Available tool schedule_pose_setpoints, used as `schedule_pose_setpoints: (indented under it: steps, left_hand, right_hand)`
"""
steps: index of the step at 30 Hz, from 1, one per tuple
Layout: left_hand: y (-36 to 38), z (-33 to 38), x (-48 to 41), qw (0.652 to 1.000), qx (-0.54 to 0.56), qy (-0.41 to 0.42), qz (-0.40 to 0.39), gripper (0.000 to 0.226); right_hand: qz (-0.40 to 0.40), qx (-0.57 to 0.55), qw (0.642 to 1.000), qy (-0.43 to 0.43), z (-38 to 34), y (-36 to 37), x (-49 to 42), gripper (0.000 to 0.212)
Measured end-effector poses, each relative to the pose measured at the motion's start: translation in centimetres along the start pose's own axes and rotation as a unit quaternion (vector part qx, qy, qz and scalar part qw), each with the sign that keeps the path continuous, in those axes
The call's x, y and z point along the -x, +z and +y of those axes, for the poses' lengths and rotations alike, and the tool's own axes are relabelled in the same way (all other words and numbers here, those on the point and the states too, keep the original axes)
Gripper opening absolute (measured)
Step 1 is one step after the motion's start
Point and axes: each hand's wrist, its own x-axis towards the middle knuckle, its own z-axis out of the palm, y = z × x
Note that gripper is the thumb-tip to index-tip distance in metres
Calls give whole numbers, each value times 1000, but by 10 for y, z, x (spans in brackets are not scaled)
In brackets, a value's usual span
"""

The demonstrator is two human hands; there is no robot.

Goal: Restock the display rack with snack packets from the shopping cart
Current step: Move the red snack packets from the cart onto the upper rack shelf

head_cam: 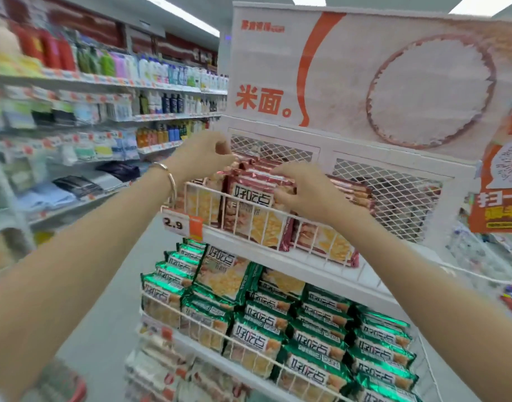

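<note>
A person's left grip (204, 158) and right grip (302, 190) clasp red snack packets (249, 195) standing upright in the top wire basket (208, 190) of a white display rack (321, 268); green packets (315, 329) fill the tier below.

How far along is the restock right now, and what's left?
Done: the green packets fill the shelf below. In hand: the left hand and right hand both grip red packets in the top basket. Left: that basket's right end looks thinner. The cart's contents are not visible, so remaining stock is unclear.
</note>
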Motion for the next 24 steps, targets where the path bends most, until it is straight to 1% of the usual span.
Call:
schedule_pose_setpoints:
  steps: [1, 3, 7, 10, 14, 17, 20, 24]
  left_hand:
    - [-13, -18, 10, 1000, 10, -12, 3, 16]
    - [-32, -63, 33, 999, -14, -49, 14, 17]
    - [-66, -175, 108, 988, -50, -147, 7, 11]
    - [-81, -251, 175, 970, -82, -230, -22, 13]
    - [-87, -333, 269, 937, -101, -324, -85, 13]
    - [-76, -387, 325, 912, -71, -385, -125, 14]
    - [-63, -424, 366, 892, -26, -435, -120, 17]
    - [-41, -462, 407, 854, 13, -507, -120, 19]
  right_hand:
    - [7, -10, 1000, -20, -21, 10, -11, 36]
    - [3, -21, 998, -51, -62, 38, -33, 29]
    - [-56, -61, 992, -93, -154, 106, -62, 29]
    - [-134, -90, 980, -113, -223, 167, -70, 33]
    - [-256, -122, 951, -120, -306, 263, -68, 34]
    - [-329, -144, 926, -112, -356, 328, -58, 33]
    - [-389, -153, 903, -103, -390, 382, -45, 32]
    - [-461, -148, 870, -93, -414, 444, -38, 30]
